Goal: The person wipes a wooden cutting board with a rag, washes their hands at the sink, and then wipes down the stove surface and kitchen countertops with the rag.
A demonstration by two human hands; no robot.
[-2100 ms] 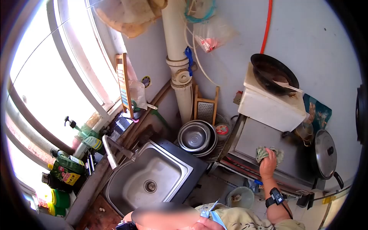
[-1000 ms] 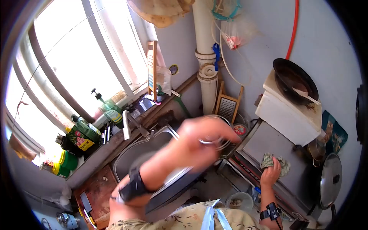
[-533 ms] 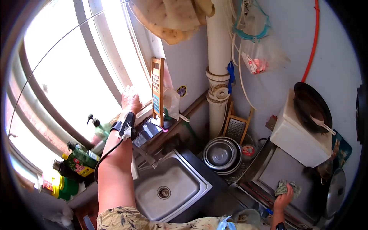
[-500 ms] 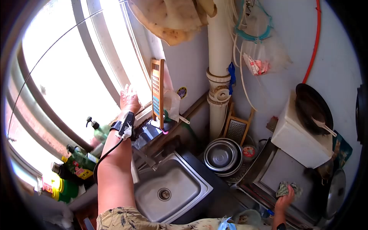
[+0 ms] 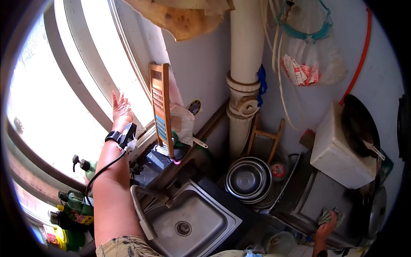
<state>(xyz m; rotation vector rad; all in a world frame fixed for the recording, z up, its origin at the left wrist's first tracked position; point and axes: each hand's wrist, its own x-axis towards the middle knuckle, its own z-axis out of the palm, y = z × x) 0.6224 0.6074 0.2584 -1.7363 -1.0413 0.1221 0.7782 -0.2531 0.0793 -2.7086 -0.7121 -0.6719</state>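
My left hand (image 5: 123, 110) reaches out to the window frame (image 5: 139, 103), with its fingers spread and nothing in them. Whether its palm touches the frame or a bar is hard to tell. To the right of it a wooden grater (image 5: 161, 111) stands upright on the sill. Low on the right, my right hand (image 5: 327, 229) grips a crumpled green-and-white cloth (image 5: 332, 215) over the dark metal counter surface (image 5: 321, 197). Part of the cloth is hidden behind the fingers.
A steel sink (image 5: 201, 218) with a faucet (image 5: 156, 195) lies below my left arm. Stacked metal bowls (image 5: 247, 177) stand beside it. Bottles (image 5: 77, 210) line the left side. A white foam box (image 5: 338, 150) bears a black pan (image 5: 359, 124). A pipe (image 5: 246, 47) runs up the corner.
The camera view has turned and shifted slightly. My left hand appears lower and further left, still by the window. The right hand, cloth in its grip, appears a little further right and lower.
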